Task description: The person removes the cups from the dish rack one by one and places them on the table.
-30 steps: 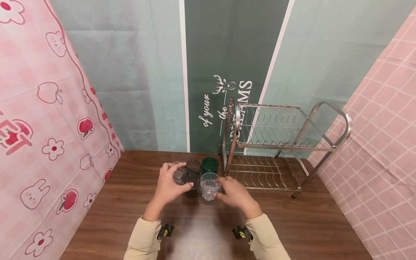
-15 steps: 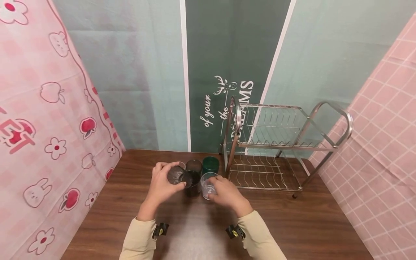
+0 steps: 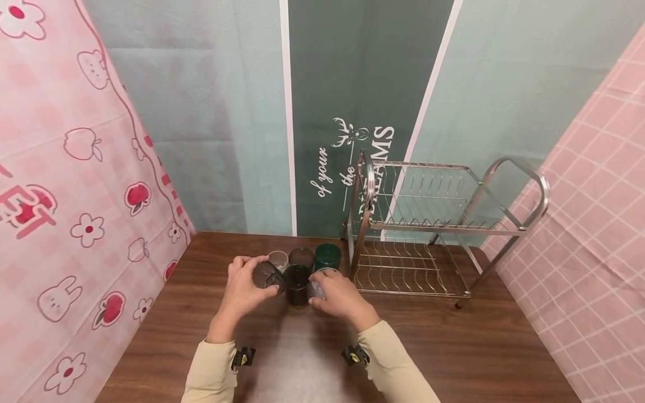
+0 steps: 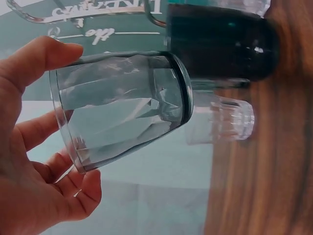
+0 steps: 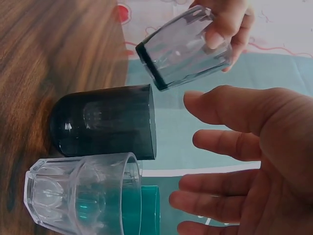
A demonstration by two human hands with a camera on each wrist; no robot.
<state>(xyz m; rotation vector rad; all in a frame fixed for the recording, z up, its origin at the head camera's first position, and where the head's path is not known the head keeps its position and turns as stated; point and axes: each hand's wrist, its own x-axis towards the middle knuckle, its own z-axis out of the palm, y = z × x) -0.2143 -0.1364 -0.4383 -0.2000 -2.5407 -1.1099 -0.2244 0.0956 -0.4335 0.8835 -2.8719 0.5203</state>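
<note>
My left hand (image 3: 241, 288) holds a grey-tinted faceted glass (image 4: 122, 107) by its rim, tilted and raised above the table, thumb on one side and fingers on the other. Below and to the right of it, a dark smoky glass (image 5: 107, 122) stands upright. Beside that is a clear faceted glass (image 5: 51, 196), partly covered by my right hand (image 3: 340, 296) in the head view. The right wrist view shows this hand's fingers extended above the rims, with nothing between them. Behind stand a green glass (image 3: 328, 254), another smoky glass (image 3: 301, 256) and a clear glass (image 3: 277, 258).
A two-tier metal dish rack (image 3: 418, 228) stands on the wooden table (image 3: 453, 352), just right of the glasses. Fabric hangings enclose the table: green at the back (image 3: 211, 140), pink at the left (image 3: 90, 184) and pink at the right (image 3: 589, 184).
My left hand has carried the tilted faceted glass to the left, away from the smoky glass. My right hand has shifted left, from the clear glass's right side to over it.
</note>
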